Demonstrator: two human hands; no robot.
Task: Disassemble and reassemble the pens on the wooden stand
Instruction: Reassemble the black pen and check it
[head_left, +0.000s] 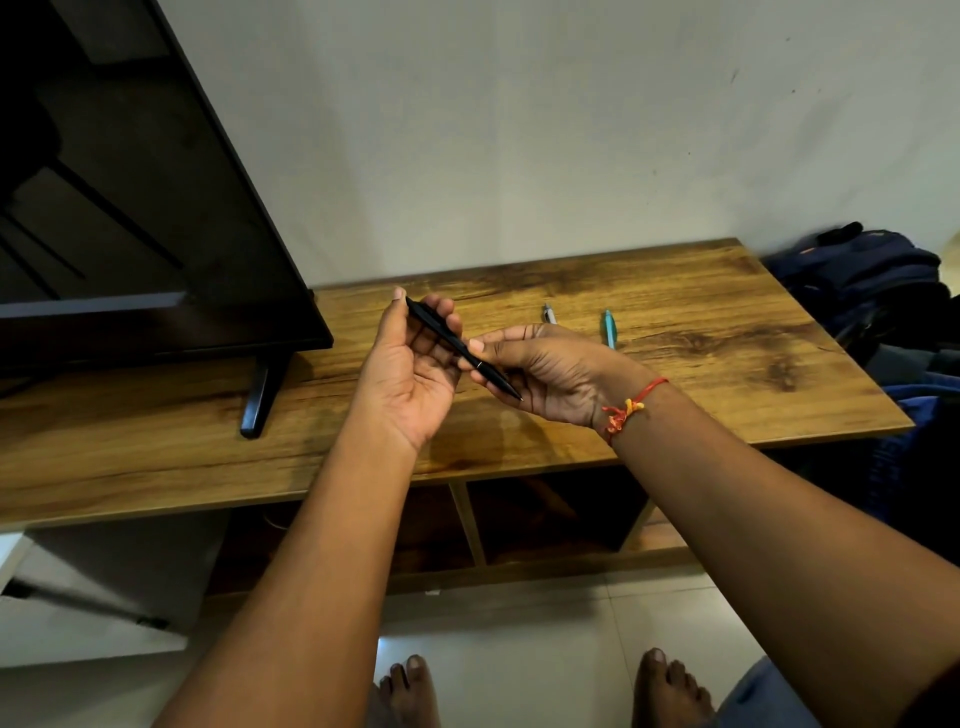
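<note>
Black pen (448, 335) (tilted) gripped two-handed.

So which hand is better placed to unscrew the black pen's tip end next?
Right, probably. The right hand pinches the black pen just behind its tip section, which lies across its fingers. The left hand grips the rear of the barrel and looks placed to steady it.

A television (130, 208) stands on the left part of the desk (727, 374); bags (872, 280) lie beyond its right end. An inner pen (549, 313) and an outer pen (609, 329) lie side by side on the desk, behind the held pen (447, 335).
</note>
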